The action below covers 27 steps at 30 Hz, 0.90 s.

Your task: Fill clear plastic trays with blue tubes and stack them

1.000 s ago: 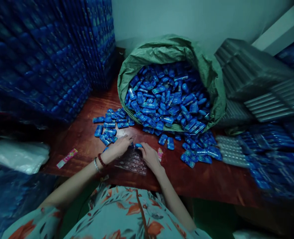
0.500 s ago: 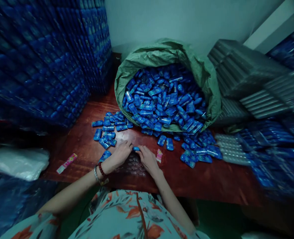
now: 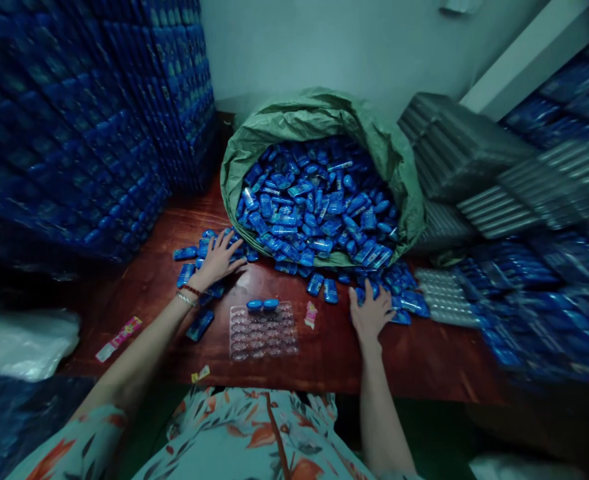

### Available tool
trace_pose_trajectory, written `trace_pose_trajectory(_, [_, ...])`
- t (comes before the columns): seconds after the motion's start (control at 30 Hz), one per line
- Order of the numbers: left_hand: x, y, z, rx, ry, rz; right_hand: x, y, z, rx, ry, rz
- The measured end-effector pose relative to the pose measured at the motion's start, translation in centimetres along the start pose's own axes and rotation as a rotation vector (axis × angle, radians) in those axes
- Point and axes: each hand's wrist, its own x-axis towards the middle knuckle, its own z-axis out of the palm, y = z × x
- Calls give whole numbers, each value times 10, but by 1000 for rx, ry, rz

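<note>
My left hand point(image 3: 218, 259) is spread over the loose pile of small blue packets point(image 3: 185, 253) on the left, fingers apart. Over on the right, my right hand point(image 3: 372, 310) reaches onto another heap of the same packets point(image 3: 408, 303), its fingers also spread. Between the hands lies a clear plastic tray point(image 3: 263, 337) with rows of hollows. Two blue packets point(image 3: 262, 305) sit side by side in its far row. One more blue packet point(image 3: 200, 325) lies left of the tray.
A green sack point(image 3: 319, 110) full of blue packets lies open behind. Filled blue trays point(image 3: 74, 133) are stacked at left, grey empty trays point(image 3: 469, 147) at right. A pink wrapper point(image 3: 310, 315), a pink strip point(image 3: 119, 338) and white plastic point(image 3: 29, 340) lie about.
My hands have come away from the tray and parted, the left to the left pile, the right to the right heap. The blue packet they held now appears in the tray.
</note>
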Motion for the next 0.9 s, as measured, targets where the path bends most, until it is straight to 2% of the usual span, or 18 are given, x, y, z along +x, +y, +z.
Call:
trace_pose_trajectory(0.1, [24, 8, 11, -28, -59, -38, -3, -16, 1, 78, -36, -50])
trace_pose_trajectory(0.2, [24, 14, 18, -30, -54, -55, -11, -35, -2, 116, -138, -194])
trace_pose_trajectory(0.37, [-12, 22, 18, 33, -32, 25, -30, -68, -4, 137, -319, -433])
trace_pose_trajectory(0.5, [-48, 17, 12, 40, -98, 84, -43, -81, -7, 195, -423, -636])
trace_pose_trajectory(0.57, [-66, 10, 6, 10, -140, 104, -45, -81, -12, 180, -423, -681])
trace_pose_trajectory(0.67, [-84, 2, -4, -66, -161, 136, -43, -82, -23, 118, -350, -659])
trace_pose_trajectory(0.77, [-78, 6, -11, -165, -77, 49, -36, -99, -31, 134, -311, -591])
trace_pose_trajectory(0.9, [-34, 31, -5, -292, 53, -178, -26, -144, -26, 141, -503, -560])
